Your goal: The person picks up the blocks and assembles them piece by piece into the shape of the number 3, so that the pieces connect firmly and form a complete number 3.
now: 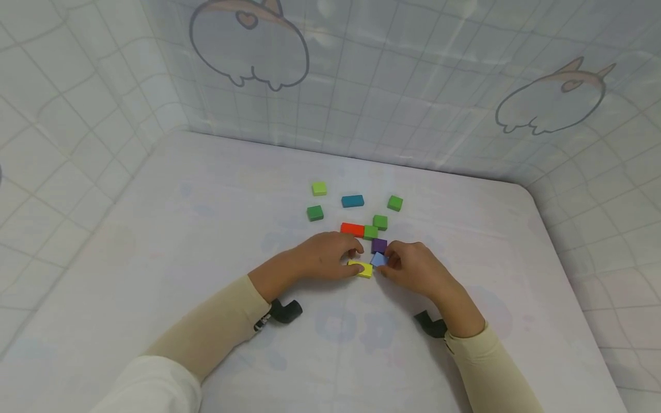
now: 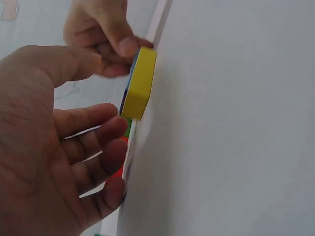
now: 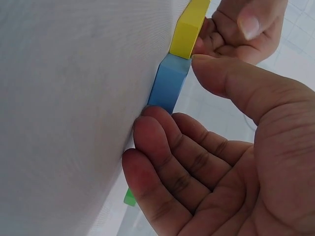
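While the right hand point(image 1: 415, 267) pinches the blue block point(image 1: 378, 260) just beside the yellow block point(image 1: 368, 271) (the left hand point(image 1: 329, 258), relaxed, grips nothing), positioning seems the step in hand; the next move probably calls for gentle alignment.

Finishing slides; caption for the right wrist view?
Right hand at light-blue block, yellow block beside it, left hand beyond.

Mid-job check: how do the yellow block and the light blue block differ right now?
The yellow block is bright yellow; the light blue block is paler. In the head view, the yellow block runs roughly left to right, while the light blue block sits slanted. The left hand's thumb overlaps the yellow block there; the right hand's thumb and fingers bracket the light blue block. Both are flat-faced and rest on the table.
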The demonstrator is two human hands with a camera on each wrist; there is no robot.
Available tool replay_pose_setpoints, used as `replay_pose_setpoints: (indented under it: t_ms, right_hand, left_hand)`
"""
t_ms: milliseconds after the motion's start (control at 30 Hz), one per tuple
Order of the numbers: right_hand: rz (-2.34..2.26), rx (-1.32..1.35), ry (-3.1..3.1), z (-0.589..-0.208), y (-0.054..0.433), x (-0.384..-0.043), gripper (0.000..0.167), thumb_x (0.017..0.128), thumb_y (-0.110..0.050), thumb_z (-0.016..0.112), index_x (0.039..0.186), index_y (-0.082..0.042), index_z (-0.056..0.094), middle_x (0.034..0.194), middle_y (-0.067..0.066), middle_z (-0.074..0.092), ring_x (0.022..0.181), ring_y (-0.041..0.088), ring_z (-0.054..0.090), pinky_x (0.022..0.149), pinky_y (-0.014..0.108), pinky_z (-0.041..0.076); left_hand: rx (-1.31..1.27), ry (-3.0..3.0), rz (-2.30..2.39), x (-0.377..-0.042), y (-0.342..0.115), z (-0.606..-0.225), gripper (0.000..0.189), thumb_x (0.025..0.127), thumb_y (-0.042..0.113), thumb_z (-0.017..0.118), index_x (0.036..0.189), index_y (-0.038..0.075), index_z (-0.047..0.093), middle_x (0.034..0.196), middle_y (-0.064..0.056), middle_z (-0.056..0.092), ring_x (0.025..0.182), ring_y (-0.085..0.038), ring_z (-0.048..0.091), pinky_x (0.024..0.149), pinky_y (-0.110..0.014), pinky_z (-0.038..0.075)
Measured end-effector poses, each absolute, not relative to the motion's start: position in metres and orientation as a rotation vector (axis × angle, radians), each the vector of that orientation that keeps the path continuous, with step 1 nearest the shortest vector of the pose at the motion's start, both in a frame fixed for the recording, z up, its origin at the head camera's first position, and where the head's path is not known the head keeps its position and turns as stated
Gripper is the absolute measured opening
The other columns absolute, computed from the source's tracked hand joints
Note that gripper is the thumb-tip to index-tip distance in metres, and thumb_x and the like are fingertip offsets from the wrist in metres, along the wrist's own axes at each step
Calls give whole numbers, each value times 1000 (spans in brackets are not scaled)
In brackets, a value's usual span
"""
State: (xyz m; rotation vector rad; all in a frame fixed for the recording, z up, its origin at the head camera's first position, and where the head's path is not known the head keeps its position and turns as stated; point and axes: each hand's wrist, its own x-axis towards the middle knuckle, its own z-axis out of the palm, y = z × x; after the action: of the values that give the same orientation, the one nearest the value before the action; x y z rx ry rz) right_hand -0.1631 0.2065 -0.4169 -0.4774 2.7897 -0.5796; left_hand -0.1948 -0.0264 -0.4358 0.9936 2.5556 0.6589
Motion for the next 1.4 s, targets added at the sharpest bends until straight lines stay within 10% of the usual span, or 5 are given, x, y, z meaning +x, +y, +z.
replay_pose_setpoints:
  t_ms: [400,667,1400]
  right_hand:
    - [-562,-410,2772,-416,204,-163,28,85,-28,79,103,-9,69,83,-2,67,73,12,59,66,28,54]
    - [-558,-415,2776,-415,204,-163,29,86,-28,79,105,-8,69,83,-2,67,73,12,59,66,28,54]
    - [-579,-579,2867,-413,198,-156,25,86,-23,78,108,-12,71,78,-7,61,72,12,55,62,25,50]
  left_hand:
    - [637,2943,705,-218,-48,-430,25,92,35,67,111,20,70,97,7,63,85,-12,57,77,-29,52]
    - [427,3037,712,-233,-65,-434,40,90,33,70,124,12,62,124,-4,57,107,-20,56,90,-38,54]
    - [337,2887,686,-240,-76,-431,31,93,20,68,122,10,65,114,-2,62,99,-19,57,89,-39,53]
